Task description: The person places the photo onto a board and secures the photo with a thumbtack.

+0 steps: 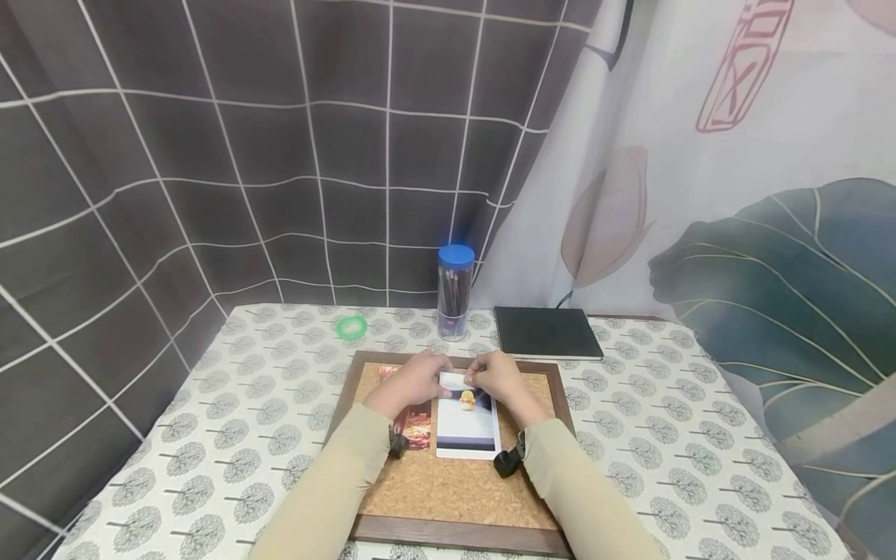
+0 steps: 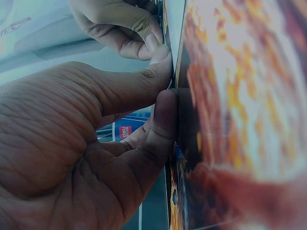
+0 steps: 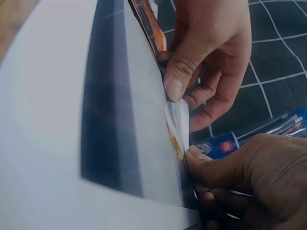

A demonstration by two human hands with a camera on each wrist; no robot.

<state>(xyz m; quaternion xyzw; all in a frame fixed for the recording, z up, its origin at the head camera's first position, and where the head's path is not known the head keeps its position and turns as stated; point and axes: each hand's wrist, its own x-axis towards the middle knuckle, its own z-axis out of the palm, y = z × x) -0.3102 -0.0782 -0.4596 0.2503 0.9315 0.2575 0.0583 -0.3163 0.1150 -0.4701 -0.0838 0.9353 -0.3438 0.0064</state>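
Note:
A white-bordered photo (image 1: 467,428) with a small yellow figure lies over the corkboard (image 1: 448,490), close beside an orange-red photo (image 1: 418,428). At its upper left edge my left hand (image 1: 418,379) pinches the photo between thumb and fingers. Along the top edge my right hand (image 1: 500,378) grips it with thumb and fingertips. In the right wrist view, a pale, folded-looking strip (image 3: 178,120) shows at the edge between the two thumbs. The orange-red photo (image 2: 244,96) fills the right side of the left wrist view. My left forearm covers part of that photo in the head view.
A brown wooden frame (image 1: 462,533) borders the corkboard. Behind it stand a clear pencil tube (image 1: 455,299) with a blue lid and a black notebook (image 1: 547,333). A green tape roll (image 1: 351,327) lies at the back left on the tree-patterned tablecloth (image 1: 273,404).

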